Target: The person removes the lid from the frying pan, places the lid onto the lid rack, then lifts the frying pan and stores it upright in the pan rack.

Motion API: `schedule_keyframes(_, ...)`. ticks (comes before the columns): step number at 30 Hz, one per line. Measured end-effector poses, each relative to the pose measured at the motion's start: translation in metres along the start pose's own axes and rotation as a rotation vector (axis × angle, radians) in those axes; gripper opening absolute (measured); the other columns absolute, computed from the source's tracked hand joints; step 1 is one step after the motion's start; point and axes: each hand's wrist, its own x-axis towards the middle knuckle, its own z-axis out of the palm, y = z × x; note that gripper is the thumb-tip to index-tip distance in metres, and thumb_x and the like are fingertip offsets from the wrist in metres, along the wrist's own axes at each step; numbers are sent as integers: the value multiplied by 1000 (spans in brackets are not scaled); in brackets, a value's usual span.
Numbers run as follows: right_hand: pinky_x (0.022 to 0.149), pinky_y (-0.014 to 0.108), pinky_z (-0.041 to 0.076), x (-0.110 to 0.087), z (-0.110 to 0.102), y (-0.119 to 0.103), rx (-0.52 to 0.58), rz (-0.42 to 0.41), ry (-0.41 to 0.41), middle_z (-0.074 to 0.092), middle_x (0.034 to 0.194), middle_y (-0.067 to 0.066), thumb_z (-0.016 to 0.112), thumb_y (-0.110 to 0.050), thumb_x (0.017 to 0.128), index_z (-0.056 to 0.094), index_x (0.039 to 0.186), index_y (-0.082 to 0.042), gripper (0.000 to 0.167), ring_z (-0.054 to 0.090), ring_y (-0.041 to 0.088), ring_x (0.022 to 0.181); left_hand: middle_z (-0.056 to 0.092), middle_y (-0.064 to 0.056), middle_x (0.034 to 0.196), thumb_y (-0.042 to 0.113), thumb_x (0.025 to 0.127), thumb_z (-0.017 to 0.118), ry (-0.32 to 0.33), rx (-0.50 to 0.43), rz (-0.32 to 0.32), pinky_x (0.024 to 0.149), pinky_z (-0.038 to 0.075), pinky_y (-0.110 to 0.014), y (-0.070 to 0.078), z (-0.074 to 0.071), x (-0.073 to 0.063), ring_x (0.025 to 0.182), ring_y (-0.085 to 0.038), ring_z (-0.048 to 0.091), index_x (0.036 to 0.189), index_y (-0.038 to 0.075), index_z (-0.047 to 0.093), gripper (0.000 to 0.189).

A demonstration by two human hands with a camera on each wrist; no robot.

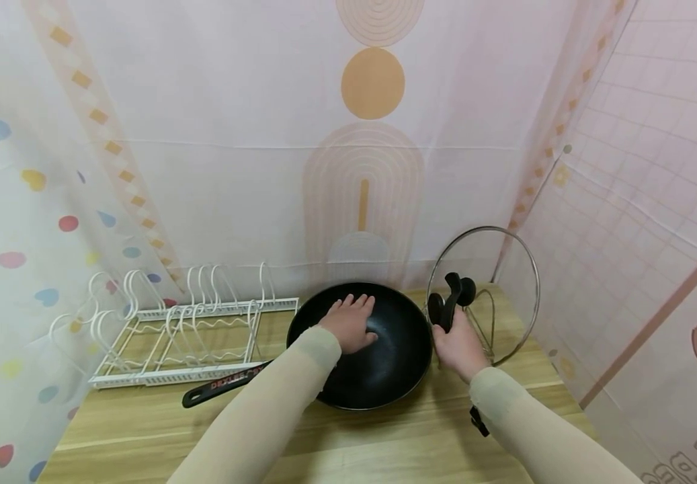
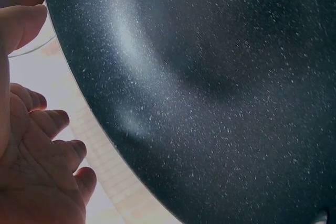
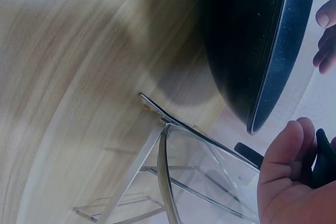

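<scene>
A black wok [image 1: 384, 363] sits on the wooden table, its long handle [image 1: 227, 384] pointing left over the front of a white rack. My left hand [image 1: 350, 325] is held over the wok's inside with spread, straight fingers; in the left wrist view the palm and fingers [image 2: 47, 124] appear beyond the rim, gripping nothing. To the right, a clear glass lid with a metal rim [image 1: 536, 282] stands upright in a wire stand [image 1: 490, 329]. My right hand [image 1: 462, 346] grips a black, several-lobed handle [image 1: 452, 296] in front of the lid's middle; the fingers partly hide it.
The white wire dish rack [image 1: 197, 370], with upright loops, stands left of the wok. Patterned curtains [image 1: 233, 188] hang behind and at both sides of the wooden table [image 1: 372, 444]. The wok's side is close to the lid stand.
</scene>
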Motion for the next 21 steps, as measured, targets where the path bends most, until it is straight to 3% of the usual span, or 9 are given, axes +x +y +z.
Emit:
schedule_keyframes(3, 110, 62, 47, 0, 1, 2, 14, -7, 13, 56, 145, 30, 52, -24, 107, 45, 147, 3, 49, 57, 48, 133, 21, -6, 177, 51, 105, 60, 4, 9, -2, 134, 17, -52, -3, -2, -3, 164, -34, 17, 170, 17, 20, 84)
schedule_keyframes(7, 87, 49, 55, -2, 4, 5, 11, 16, 9, 64, 125, 26, 53, -26, 107, 48, 141, 2, 44, 66, 39, 105, 22, -6, 176, 51, 105, 60, 2, 10, -2, 134, 17, -52, -6, -5, -9, 164, -35, 17, 170, 16, 20, 83)
schedule_keyframes(10, 72, 39, 50, -4, 5, 7, 12, 42, -2, 64, 114, 21, 54, -27, 107, 47, 140, 1, 44, 63, 31, 87, 21, -7, 176, 52, 105, 59, -5, 6, -2, 134, 16, -52, -9, -8, -14, 164, -35, 16, 170, 17, 20, 84)
schedule_keyframes(21, 71, 35, 48, -9, 10, 11, 109, 105, -7, 64, 103, 17, 56, -30, 106, 43, 145, 5, 54, 61, 28, 83, 19, -8, 177, 55, 105, 58, -24, 24, -10, 134, 15, -53, -23, -10, -32, 164, -36, 14, 170, 17, 20, 84)
